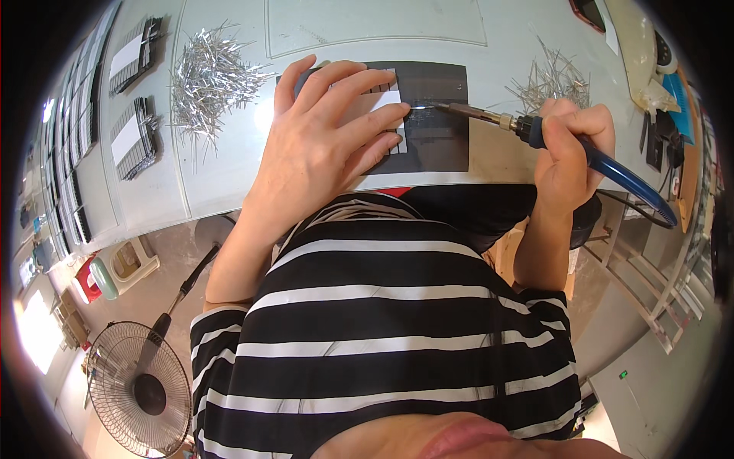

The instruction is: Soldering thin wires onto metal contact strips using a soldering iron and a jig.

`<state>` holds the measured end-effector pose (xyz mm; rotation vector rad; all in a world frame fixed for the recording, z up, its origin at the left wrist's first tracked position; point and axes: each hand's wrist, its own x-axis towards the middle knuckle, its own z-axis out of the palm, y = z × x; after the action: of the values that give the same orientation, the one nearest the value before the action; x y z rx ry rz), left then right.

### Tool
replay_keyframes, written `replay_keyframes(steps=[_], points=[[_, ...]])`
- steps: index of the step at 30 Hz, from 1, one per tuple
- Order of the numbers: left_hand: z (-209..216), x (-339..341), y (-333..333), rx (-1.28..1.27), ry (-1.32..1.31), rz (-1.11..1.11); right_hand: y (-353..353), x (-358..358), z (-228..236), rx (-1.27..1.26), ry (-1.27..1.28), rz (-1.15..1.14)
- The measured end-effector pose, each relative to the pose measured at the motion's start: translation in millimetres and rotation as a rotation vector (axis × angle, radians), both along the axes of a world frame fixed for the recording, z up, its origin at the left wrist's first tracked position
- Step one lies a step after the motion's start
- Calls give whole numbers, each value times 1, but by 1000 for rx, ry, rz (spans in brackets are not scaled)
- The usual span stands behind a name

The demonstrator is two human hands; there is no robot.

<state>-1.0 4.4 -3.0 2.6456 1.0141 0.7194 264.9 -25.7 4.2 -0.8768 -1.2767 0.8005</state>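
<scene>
Striped shirt [375,317] at the tabletop's [222,191] near edge; left hand [325,130], fingers spread, presses a white card [390,97]; right hand [572,149] grips a soldering iron [489,116], probably mid-joint, needing steadiness next.

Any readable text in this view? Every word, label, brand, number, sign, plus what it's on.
None legible.
Small green sign, lower right: too small to read.
White piece under the left hand: no readable marks on the visible part.
Blue-handled tool in the right hand: no readable marks.
White panel on the upper stack at left: no readable marks.
</scene>
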Motion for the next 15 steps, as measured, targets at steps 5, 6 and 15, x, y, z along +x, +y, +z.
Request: replay_keyframes(steps=[5,6,15], points=[[0,0,0,-2,6,2,9,-6,1,24,-37,62],[1,0,-1,-3,5,0,10,-7,2,23,-36,64],[1,0,-1,-11,0,4,12,-12,7,-60,40,32]])
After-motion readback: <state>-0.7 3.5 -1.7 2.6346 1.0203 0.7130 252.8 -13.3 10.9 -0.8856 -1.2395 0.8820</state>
